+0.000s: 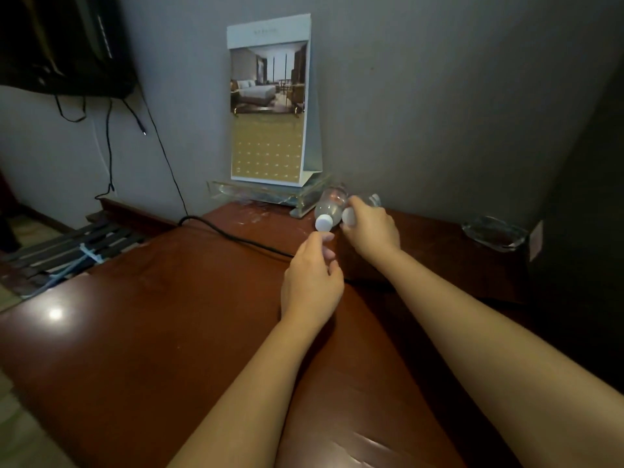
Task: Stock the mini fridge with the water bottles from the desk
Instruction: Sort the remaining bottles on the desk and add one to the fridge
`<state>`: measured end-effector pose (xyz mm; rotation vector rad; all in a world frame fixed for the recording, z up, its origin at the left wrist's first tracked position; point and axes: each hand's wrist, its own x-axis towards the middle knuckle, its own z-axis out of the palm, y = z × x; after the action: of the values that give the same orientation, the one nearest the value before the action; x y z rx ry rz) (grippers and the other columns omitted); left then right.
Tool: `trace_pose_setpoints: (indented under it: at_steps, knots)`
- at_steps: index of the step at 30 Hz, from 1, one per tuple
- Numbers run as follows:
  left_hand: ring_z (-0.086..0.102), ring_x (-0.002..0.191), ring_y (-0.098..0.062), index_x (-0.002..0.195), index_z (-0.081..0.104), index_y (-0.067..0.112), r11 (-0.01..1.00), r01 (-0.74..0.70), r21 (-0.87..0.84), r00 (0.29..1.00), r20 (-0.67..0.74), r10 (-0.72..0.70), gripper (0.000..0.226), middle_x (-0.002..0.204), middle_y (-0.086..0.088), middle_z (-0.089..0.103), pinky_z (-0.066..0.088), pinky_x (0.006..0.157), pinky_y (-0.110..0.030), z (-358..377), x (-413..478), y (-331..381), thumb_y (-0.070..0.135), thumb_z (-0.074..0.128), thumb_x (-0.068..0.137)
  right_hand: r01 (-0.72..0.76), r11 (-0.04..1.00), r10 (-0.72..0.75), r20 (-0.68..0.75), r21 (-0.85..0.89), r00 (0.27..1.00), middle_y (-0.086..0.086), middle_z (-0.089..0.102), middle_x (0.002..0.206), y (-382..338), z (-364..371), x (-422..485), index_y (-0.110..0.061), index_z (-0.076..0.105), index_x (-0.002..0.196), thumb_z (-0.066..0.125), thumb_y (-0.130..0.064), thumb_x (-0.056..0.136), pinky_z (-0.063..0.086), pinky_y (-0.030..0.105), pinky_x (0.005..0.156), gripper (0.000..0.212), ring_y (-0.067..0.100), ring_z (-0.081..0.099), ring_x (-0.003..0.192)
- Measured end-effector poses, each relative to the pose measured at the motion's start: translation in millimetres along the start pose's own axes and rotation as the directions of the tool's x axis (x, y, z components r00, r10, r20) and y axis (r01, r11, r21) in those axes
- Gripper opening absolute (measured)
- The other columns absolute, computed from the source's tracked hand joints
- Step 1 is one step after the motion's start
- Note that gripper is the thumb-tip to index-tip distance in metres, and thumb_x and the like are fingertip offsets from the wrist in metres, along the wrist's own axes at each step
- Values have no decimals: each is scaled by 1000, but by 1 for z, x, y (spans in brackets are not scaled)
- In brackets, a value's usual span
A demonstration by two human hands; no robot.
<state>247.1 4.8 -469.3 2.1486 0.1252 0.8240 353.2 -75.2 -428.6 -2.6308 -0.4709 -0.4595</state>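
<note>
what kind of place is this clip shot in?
Probably a hotel room: a tent calendar showing a guest-room photo, a polished wooden desk, and a glass ashtray at its far right.

The calendar [268,106] is standing at the back of the desk [141,332], against the wall, and is sitting on a tray [270,194]. Just right of the calendar's base, two water bottles are tilting side by side, caps pointing forward. The left bottle [330,206] is sitting just beside the tray's corner. The right bottle [372,199] is sitting under the right hand [369,229], which is wrapping round its neck. The left hand [312,282] is hovering before the calendar, just in front of the left bottle's cap. A cable [229,235] is running across the desk, before and left of the calendar. An ashtray [494,233] is sitting well to the calendar's right. A television [60,42] is hanging up and left of the calendar.
</note>
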Motion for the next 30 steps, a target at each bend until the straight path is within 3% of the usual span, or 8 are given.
trace_pose_setpoints:
  at_steps: [4, 8, 10, 12, 15, 19, 23, 30]
  knots:
    - [58, 87, -13, 126, 45, 20, 997, -2, -79, 999, 53, 6, 48, 103, 10, 47, 49, 81, -34, 1, -2, 2, 16, 64, 82, -31, 992, 62, -257, 123, 964, 17, 64, 105, -29, -50, -9, -13, 56, 108, 61, -43, 85, 47, 38, 74, 39, 39, 59, 100]
    - [55, 103, -19, 125, 42, 26, 940, 88, -330, 974, 227, -11, 69, 113, 0, 52, 51, 77, -34, 4, -5, 12, 34, 80, 68, -29, 976, 102, -337, 214, 936, 12, 69, 85, -47, -92, -24, -10, 69, 83, 62, -64, 74, 46, 33, 63, 55, 30, 65, 82]
    - [63, 92, -20, 112, 43, 33, 839, 203, -505, 951, 304, -47, 63, 105, -4, 62, 54, 63, -28, -2, -10, 19, 22, 84, 66, 20, 978, 53, -337, 209, 940, 9, 65, 72, -55, -103, -39, -10, 66, 70, 61, -69, 70, 46, 32, 55, 59, 28, 64, 71]
    - [67, 92, -20, 112, 49, 28, 762, 290, -579, 915, 400, -44, 63, 103, -4, 68, 57, 70, -30, -9, -13, 20, 10, 83, 62, 41, 991, 4, -323, 130, 946, 3, 57, 65, -60, -113, -53, -12, 58, 65, 59, -71, 71, 40, 29, 50, 59, 24, 58, 66]
    - [65, 96, -23, 109, 57, 19, 706, 416, -573, 813, 582, -6, 63, 101, -6, 68, 53, 86, -42, -15, -21, 20, 8, 80, 52, 25, 999, -19, -264, 21, 964, 3, 55, 73, -59, -120, -69, -15, 54, 72, 58, -71, 73, 36, 28, 54, 56, 25, 57, 72]
    - [64, 99, -22, 110, 57, 18, 682, 519, -515, 707, 708, -3, 58, 103, -7, 68, 48, 94, -41, -14, -30, 25, -4, 71, 58, 27, 999, -17, -219, 43, 976, 11, 65, 97, -45, -116, -83, -13, 57, 95, 57, -57, 80, 46, 34, 66, 46, 34, 61, 90]
    - [66, 101, -26, 116, 56, 8, 752, 504, -424, 670, 742, -30, 65, 105, -9, 70, 47, 97, -49, -20, -35, 32, 2, 78, 55, 33, 990, -1, -224, 139, 975, 11, 65, 91, -35, -123, -111, -18, 48, 86, 55, -51, 84, 42, 34, 60, 34, 35, 61, 86]
    - [67, 96, -25, 94, 69, 21, 818, 457, -348, 651, 758, -41, 43, 98, -7, 73, 46, 99, -49, -46, -81, 65, 1, 77, 57, -1, 972, 33, -131, 236, 991, 15, 65, 99, -40, -143, -162, -16, 40, 86, 57, -54, 83, 42, 36, 64, 42, 39, 59, 93]
